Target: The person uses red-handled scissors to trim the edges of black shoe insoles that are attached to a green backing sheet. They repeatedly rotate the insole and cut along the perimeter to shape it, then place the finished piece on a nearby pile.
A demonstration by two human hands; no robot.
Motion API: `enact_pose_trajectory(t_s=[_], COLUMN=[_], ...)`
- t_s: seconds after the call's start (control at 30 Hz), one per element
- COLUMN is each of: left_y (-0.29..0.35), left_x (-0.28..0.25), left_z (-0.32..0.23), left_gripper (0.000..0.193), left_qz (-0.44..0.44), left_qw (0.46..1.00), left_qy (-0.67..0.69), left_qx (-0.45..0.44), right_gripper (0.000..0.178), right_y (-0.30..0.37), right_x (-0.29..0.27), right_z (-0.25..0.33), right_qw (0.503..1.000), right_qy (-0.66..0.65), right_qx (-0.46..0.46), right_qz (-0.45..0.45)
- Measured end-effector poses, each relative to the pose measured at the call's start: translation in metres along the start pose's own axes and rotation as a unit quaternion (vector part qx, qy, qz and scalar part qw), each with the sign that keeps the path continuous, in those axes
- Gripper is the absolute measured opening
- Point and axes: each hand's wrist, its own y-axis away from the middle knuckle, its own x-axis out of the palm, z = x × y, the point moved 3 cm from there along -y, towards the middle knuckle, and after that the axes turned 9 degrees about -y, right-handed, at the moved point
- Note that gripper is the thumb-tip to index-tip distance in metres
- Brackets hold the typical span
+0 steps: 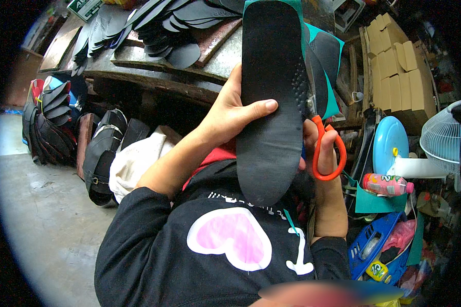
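A long black shoe insole (269,133) is held upright before my chest, with a patch of small raised bumps along its right edge. My left hand (228,112) grips it from the left side, thumb pressed on its face and the other fingers partly hidden behind. At the insole's right edge, my right hand (328,153) is closed around orange-handled scissors (318,171). Their metal blades point up along the insole's edge, partly hidden, so I cannot tell how far apart they are. Teal sheet material (333,100) shows behind and beside the insole. A thin teal offcut (291,221) hangs against my black shirt.
A worktable (225,53) ahead carries fanned piles of black insoles (182,23). Bundled black pieces (51,120) stand left, near a white cloth (141,158). Stacked cardboard boxes (402,77), a blue round-headed object (391,143), a pink bottle (386,184) and a blue basket (371,243) crowd the right.
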Motion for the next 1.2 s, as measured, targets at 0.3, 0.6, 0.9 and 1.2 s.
enact_pose_trajectory(t_s=[0.3, 0.6, 0.9, 1.2], left_y=[-0.034, -0.027, -0.045, -0.047], left_x=[-0.022, 0.016, 0.013, 0.017], left_z=[-0.010, 0.004, -0.003, -0.006], left_gripper=[0.036, 0.034, 0.030, 0.033], left_qz=[-0.036, -0.022, -0.033, 0.027], left_qw=[0.999, 0.998, 0.998, 0.999], left_qy=[0.001, 0.063, 0.051, -0.009], left_qx=[-0.038, -0.023, -0.033, -0.043], right_gripper=[0.083, 0.102, 0.097, 0.098], right_y=[0.000, -0.003, -0.005, -0.003], right_x=[-0.012, -0.008, -0.016, -0.028], right_z=[-0.003, 0.001, 0.003, 0.013], right_qw=[0.995, 0.999, 0.996, 0.998], right_qy=[0.073, 0.013, 0.083, 0.006], right_qx=[0.053, -0.020, -0.007, 0.000], right_qz=[0.045, 0.049, -0.040, 0.069])
